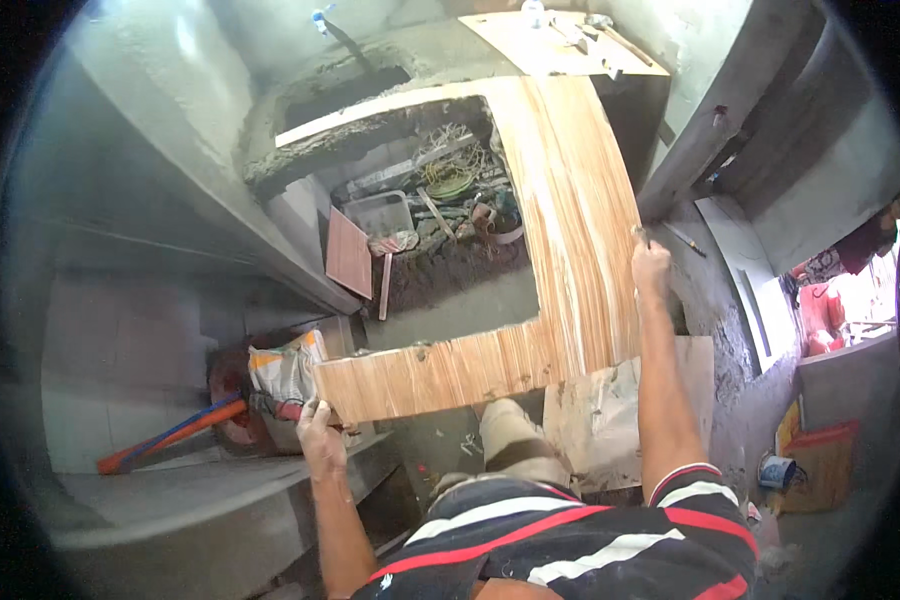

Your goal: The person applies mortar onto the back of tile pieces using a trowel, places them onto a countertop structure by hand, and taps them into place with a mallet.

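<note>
A U-shaped wood-grain panel [580, 215] spans the space in front of me, with a wide side on the right and narrower far and near strips. Its open middle looks down on rubble. My left hand [322, 440] pinches the near left corner, thumb uppermost. At the right edge, my right hand [651, 268] is closed against the panel; its fingertips are partly hidden. The far strip lies along a rough cement ledge [270, 175]. Beside my left hand stands a white and orange sack [288, 372].
Rubble [450, 250] and a clear plastic tub [380, 212] lie below the opening. A long orange handle [175, 437] is at left. Tools rest on a board [570, 45] at the back. A blue and white can [776, 471] stands at lower right, near wall edges.
</note>
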`<state>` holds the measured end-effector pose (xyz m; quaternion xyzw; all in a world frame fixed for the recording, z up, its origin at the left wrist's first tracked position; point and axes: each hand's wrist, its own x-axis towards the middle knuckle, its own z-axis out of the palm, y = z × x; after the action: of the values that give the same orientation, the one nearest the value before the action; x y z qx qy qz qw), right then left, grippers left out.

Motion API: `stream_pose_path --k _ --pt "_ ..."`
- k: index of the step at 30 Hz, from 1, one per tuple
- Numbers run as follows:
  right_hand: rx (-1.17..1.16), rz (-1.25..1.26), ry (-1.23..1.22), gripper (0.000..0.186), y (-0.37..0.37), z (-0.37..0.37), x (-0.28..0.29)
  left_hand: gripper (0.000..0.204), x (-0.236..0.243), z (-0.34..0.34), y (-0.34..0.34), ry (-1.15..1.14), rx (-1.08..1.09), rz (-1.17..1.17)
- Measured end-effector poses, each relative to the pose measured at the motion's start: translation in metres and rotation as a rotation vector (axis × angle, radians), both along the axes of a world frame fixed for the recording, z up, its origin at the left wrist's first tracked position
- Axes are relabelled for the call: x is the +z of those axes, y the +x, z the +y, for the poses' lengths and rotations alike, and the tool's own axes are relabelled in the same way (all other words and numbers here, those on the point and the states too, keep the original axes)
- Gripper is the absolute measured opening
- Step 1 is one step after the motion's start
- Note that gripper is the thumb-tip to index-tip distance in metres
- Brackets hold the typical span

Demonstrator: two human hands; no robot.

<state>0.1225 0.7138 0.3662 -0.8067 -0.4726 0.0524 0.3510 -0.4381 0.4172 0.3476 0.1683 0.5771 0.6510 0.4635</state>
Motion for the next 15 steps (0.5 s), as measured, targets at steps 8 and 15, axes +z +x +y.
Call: stream_pose_path --k 8,15 --pt "0.084 0.043 -0.123 0.055 -0.077 0.215 0.029 0.021 0.025 0.176 -0.060 0.015 0.098 -0.027" --pt "0.076 0.137 -0.159 0.057 -0.141 0.379 0.037 0.024 0.046 0.315 -0.121 0.017 0.094 -0.031"
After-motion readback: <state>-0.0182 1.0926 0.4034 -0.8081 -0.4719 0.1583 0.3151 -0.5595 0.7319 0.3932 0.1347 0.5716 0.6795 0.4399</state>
